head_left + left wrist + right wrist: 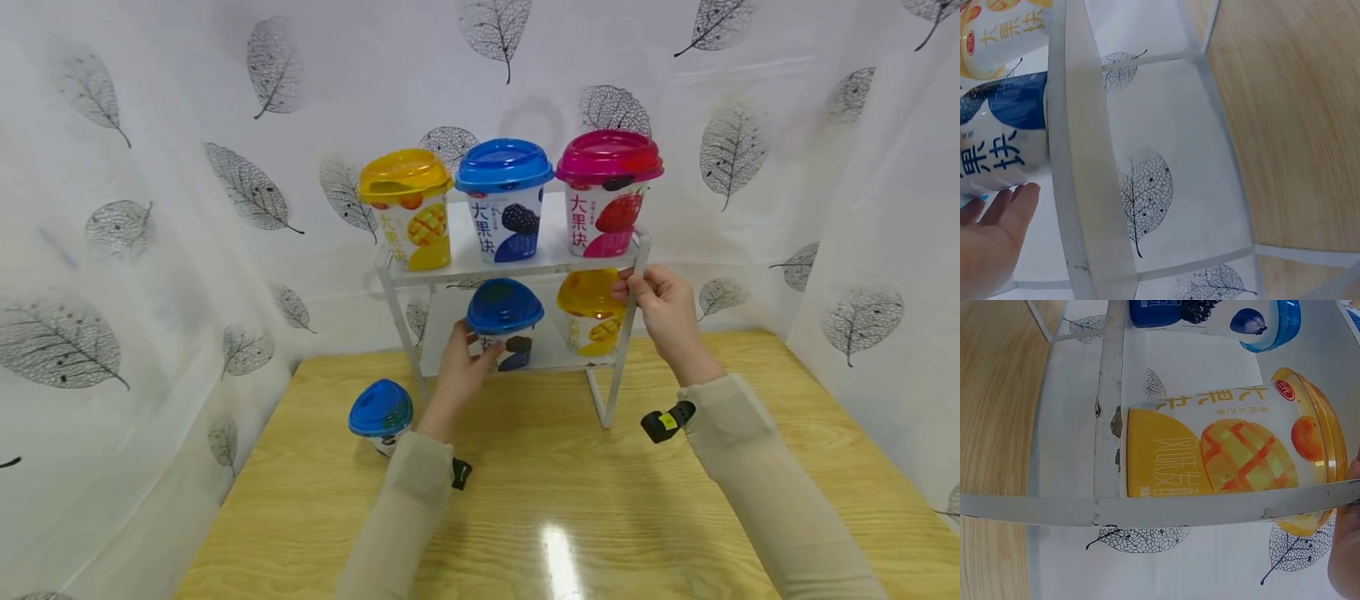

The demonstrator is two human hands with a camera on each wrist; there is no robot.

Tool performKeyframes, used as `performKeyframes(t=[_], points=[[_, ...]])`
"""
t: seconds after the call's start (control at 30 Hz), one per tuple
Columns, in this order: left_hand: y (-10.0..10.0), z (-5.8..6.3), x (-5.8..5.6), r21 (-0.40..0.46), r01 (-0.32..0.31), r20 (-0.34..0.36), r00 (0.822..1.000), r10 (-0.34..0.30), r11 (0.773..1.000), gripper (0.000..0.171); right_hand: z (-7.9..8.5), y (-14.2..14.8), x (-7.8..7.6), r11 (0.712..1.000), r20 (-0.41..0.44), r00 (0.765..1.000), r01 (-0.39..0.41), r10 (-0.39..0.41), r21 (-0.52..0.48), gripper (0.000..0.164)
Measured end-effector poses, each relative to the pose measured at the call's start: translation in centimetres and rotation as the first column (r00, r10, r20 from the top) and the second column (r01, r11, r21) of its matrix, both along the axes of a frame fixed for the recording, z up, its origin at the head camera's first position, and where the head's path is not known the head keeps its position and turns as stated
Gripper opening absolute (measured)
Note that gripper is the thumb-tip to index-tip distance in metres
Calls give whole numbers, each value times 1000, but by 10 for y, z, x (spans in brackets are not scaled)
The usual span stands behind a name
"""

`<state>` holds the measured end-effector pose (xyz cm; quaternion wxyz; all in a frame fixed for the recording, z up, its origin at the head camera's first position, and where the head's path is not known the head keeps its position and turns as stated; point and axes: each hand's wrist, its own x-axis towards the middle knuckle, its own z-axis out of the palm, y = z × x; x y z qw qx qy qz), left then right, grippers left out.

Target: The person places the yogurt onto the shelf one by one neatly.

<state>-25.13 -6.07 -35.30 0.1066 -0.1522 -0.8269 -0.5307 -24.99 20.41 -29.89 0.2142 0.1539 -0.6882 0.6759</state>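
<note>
On the lower shelf of a white two-tier rack, my left hand holds a blue-lidded yogurt cup by its left side, thumb across the front. The cup stands upright with blackberries on its label. My right hand grips the rack's right post, fingertips beside the lid of a yellow-lidded mango yogurt cup. In the right wrist view this yellow cup sits behind the post, and only part of the hand shows. The left wrist view shows the left fingers against the blue cup.
Yellow-lidded, blue-lidded and pink-lidded cups stand in a row on the upper shelf. Another blue-lidded cup is on the wooden table, left of the rack. A leaf-print curtain surrounds the table.
</note>
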Motion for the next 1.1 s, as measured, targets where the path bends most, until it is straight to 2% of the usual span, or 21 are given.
performKeyframes(t=[0.3,0.57,1.1], points=[[10,-4,-3,24,-56,-48,997,57,998,50,0,-1,-1,1000,-12,1000,-4,4,-20,21],[18,-3,-4,42,-52,-101,993,56,998,43,-1,-2,-2,999,-24,1000,-8,7,-45,17],[25,-6,-9,54,-54,-136,989,61,997,39,0,-4,-1,998,-25,1000,-12,11,-55,31]])
